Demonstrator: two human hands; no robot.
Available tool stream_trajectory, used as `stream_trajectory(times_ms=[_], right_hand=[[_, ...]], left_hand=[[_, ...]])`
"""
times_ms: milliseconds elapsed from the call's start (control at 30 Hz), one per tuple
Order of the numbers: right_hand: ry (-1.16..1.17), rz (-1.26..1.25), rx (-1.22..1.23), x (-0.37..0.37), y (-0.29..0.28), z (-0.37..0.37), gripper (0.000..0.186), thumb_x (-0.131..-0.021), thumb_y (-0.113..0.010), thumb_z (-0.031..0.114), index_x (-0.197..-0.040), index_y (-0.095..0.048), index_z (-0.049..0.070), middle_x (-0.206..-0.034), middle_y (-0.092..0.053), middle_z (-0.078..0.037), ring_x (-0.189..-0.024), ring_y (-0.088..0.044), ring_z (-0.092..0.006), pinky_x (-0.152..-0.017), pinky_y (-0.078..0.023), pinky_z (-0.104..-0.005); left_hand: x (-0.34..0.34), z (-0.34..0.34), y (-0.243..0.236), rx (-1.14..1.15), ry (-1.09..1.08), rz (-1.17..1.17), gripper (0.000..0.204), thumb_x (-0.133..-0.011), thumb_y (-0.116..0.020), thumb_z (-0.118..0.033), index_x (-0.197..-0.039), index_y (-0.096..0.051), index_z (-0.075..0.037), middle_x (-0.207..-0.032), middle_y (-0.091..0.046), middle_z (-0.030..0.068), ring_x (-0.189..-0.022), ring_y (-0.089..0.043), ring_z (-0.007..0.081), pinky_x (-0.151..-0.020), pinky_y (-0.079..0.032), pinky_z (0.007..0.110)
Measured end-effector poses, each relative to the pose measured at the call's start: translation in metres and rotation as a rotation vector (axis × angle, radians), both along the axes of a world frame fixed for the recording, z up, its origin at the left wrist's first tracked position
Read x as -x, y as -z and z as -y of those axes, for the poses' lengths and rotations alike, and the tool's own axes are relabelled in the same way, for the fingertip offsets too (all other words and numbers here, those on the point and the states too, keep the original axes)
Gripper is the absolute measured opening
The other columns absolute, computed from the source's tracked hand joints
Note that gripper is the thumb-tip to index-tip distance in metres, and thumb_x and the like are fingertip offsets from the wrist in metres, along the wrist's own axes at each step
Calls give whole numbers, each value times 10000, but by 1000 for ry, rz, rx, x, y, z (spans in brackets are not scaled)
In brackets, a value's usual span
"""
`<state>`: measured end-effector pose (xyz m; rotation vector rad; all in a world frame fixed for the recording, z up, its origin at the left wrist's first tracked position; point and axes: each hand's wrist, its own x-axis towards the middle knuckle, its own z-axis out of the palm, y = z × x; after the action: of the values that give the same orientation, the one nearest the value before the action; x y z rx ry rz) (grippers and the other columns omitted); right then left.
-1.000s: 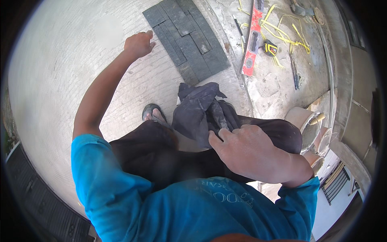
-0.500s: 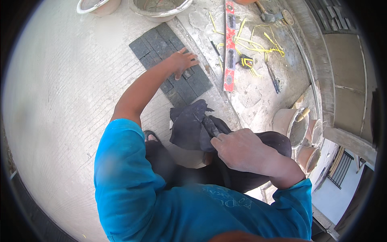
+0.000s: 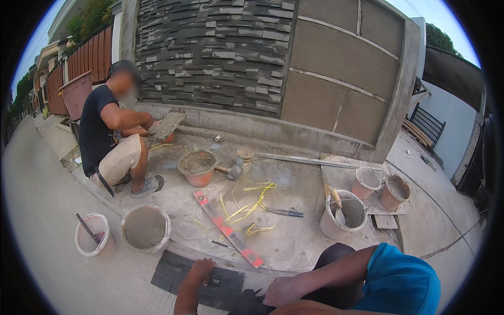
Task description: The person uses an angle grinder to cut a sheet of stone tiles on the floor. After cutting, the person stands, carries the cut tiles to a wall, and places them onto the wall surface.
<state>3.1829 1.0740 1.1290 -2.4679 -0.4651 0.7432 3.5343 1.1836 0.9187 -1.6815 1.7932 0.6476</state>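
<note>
My left hand rests on a dark grey stone cladding panel lying on the ground at the lower middle, its fingers laid over the surface. Just to the right, my right hand is closed beside a crumpled dark cloth at the panel's right end. What sits inside that fist is hidden from here. Beyond the panel lie a red spirit level, a tape measure and a thin black marker-like stick.
A co-worker squats at left, holding a mortar-covered board. Buckets of mortar stand left and right, with a trowel in the right one. A hammer, yellow straps and a stone-clad wall lie beyond.
My view has swung up from the ground to the wall and the co-worker. The left hand is still on the panel, and the right is still closed near the dark cloth.
</note>
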Motion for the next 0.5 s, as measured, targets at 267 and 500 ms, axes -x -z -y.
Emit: stream_trajectory(times_ms=[267, 500], right_hand=[[-14, 29, 29, 47, -1, -22, 186, -824, -646, 123, -894, -732, -26, -944, -749, -209, -938, -734, -380, -756, -601, -477], [-53, 82, 38, 78, -11, -33, 223, -877, -632, 195, -916, -712, -10, -898, -747, -188, -949, -741, -349, -781, -603, -478]], left_hand=[[67, 3, -52, -7, -41, -63, 838, -532, -958, -139, -1271, -569, -68, -1291, -590, 162, -1250, -567, 368, -993, -516, 465], [77, -25, -84, 102, 96, -63, 853, -508, -993, -259, -1222, -579, -47, -1276, -573, 150, -1256, -559, 363, -1052, -489, 464]])
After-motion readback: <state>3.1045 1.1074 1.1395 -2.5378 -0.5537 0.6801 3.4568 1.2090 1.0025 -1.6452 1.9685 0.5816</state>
